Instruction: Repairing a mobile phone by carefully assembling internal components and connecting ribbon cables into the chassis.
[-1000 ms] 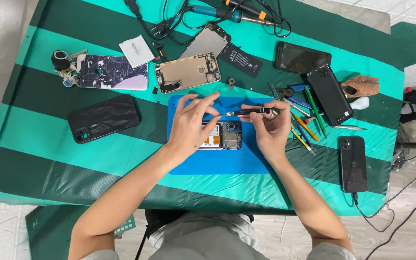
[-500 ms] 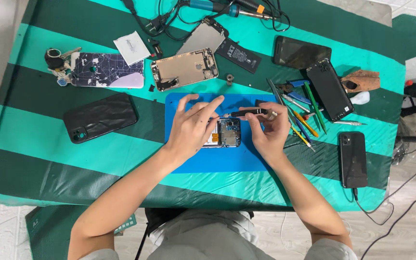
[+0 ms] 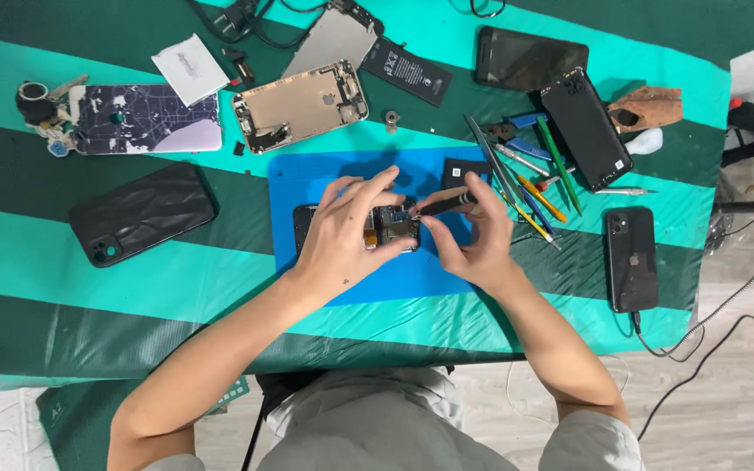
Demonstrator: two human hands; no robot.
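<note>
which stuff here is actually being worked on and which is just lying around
In use:
- left hand steadying the opened phone
- right hand holding a black tool
- blue mat

Lying about:
- black case
- gold phone housing
- battery
- spare tools

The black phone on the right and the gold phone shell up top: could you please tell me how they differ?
The black phone is whole and closed, lying back up with a cable at its lower end; the gold shell lies open, its insides bare. The black phone lies upright near the table's right edge, while the gold shell lies crosswise above the blue mat. Neither is touched by the left hand or right hand. Both rest flat on the striped cloth.
</note>
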